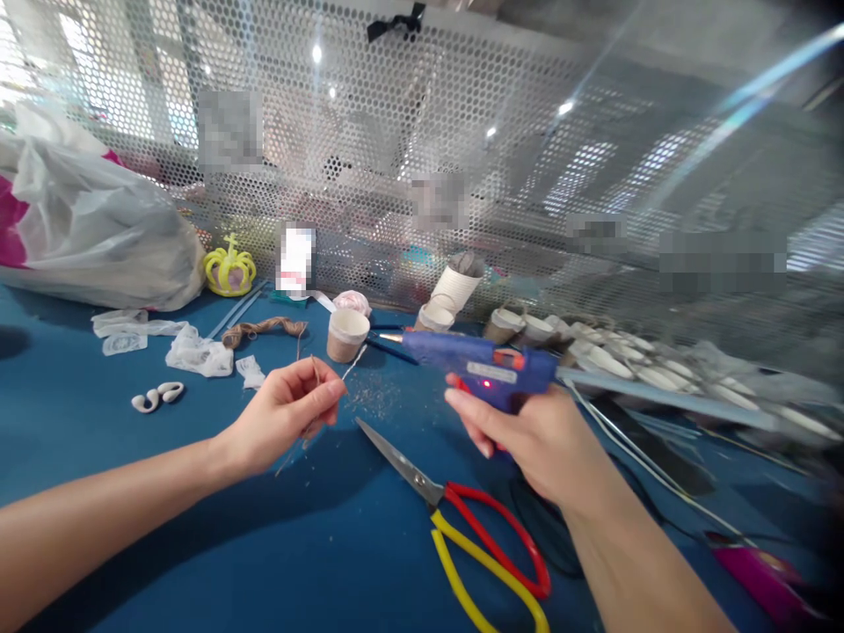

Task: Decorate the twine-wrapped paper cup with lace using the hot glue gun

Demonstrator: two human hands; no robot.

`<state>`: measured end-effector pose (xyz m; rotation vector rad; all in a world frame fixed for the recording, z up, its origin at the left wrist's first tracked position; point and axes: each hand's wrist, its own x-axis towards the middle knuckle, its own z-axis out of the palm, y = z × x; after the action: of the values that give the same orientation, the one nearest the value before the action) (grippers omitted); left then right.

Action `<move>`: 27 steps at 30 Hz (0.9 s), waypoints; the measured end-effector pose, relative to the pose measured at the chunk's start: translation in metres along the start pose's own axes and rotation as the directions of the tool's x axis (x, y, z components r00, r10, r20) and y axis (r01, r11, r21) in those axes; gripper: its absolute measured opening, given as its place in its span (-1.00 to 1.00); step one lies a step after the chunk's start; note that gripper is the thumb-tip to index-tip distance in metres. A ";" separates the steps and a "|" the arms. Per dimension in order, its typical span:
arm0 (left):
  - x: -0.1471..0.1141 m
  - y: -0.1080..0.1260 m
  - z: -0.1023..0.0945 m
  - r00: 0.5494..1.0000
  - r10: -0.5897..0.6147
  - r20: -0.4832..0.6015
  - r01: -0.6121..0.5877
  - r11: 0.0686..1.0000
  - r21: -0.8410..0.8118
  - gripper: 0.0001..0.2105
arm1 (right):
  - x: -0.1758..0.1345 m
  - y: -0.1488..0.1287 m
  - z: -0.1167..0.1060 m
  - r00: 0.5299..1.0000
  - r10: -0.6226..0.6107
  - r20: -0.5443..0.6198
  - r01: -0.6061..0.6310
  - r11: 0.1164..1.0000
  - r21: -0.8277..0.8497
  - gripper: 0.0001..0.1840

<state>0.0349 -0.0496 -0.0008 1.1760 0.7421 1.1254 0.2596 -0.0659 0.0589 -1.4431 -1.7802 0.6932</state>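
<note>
My right hand (537,435) is wrapped round the handle of a blue hot glue gun (448,352). A small red light glows on its side, and the nozzle points left. Closer to the middle, my left hand (283,409) pinches a thin piece of twine (354,362) between thumb and fingers. One pale end sticks out up and right, toward the nozzle but apart from it. Just behind that end stands a small brown-and-white cup (347,338). Between my hands and nearer to me lie scissors (422,483) with red and yellow handles, blades partly together.
Brown twine (264,330), lace scraps (201,352) and white earphones (158,397) lie at left. A plastic bag (98,220) and a yellow crown (229,271) stand behind them. More cups (454,286) and a dark phone-like slab (650,440) are at right. Perforated metal (369,158) borders the back.
</note>
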 end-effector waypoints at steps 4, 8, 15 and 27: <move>0.001 -0.002 -0.002 1.000 0.002 -0.027 -0.001 0.999 0.045 -0.74 | 0.027 0.026 -0.003 0.988 0.115 -0.102 -0.103 0.988 0.113 -0.66; 0.001 -0.002 -0.005 0.997 0.026 -0.077 -0.017 0.994 0.112 -0.76 | 0.047 0.055 0.006 0.968 0.243 -0.068 -0.241 0.970 0.031 -0.66; -0.002 0.002 -0.004 0.996 0.039 -0.075 -0.028 0.989 0.146 -0.74 | 0.057 0.086 0.025 0.940 0.338 -0.034 -0.339 0.924 -0.176 -0.67; -0.007 0.004 0.002 0.999 0.030 -0.033 -0.026 0.992 0.127 -0.72 | 0.046 0.036 0.040 0.997 0.076 -0.020 -0.079 0.947 -0.312 -0.85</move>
<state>0.0339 -0.0570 0.0030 1.2796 0.8363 1.1378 0.2434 -0.0120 0.0168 -1.7297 -1.8991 0.4557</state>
